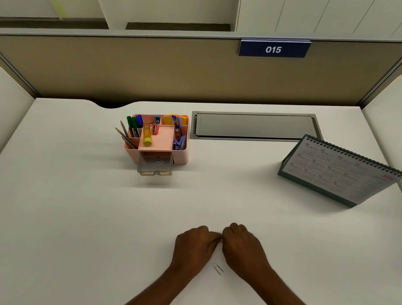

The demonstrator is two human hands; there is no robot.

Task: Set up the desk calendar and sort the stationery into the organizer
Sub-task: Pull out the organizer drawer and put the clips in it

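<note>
A pink organizer (181, 156) stands at the desk's back middle, holding pencils, markers (133, 124), a yellow glue stick (147, 135), a stapler and purple tools. Its clear front drawer (155, 168) is pulled out with one paper clip inside. The desk calendar (340, 170) stands upright at the right. Another paper clip (218, 268) lies on the desk between my wrists. My left hand (194, 246) and my right hand (243, 247) rest knuckles-up with fingers curled, fingertips meeting in the middle. Whatever lies under the fingertips is hidden.
A grey cable hatch (254, 127) is set into the white desk (73, 199) behind the calendar and organizer. A beige partition with a blue sign reading 015 (273, 49) closes the back. Rounded white side panels flank the desk.
</note>
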